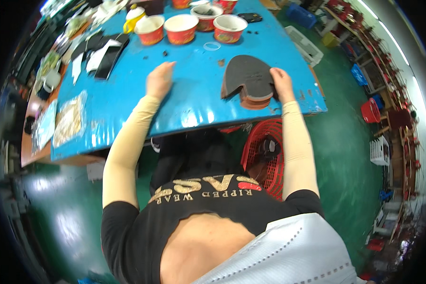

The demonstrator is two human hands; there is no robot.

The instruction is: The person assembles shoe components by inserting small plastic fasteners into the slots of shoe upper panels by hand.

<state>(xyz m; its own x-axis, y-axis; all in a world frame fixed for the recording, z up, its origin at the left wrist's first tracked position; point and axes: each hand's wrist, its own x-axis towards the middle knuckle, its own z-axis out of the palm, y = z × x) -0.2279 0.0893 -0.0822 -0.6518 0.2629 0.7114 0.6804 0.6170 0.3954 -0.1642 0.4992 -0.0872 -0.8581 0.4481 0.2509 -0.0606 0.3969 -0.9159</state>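
A stack of flat cut pieces, rounded at the far end and notched at the near side, lies on the right of the blue table. Its top is dark grey; brown layers show at the near edge. My right hand pinches the stack's right edge; how many layers it grips is hidden. Further left, my left hand is curled above the table, apart from the stack. Its palm side is turned away, so I cannot see whether anything is inside. Both forearms wear pale yellow sleeves.
Several red-and-white paper tubs stand at the far side, beside a yellow pot. A clear ring lies nearer. A phone and plastic bag lie at left. A red basket stands below the table's front edge.
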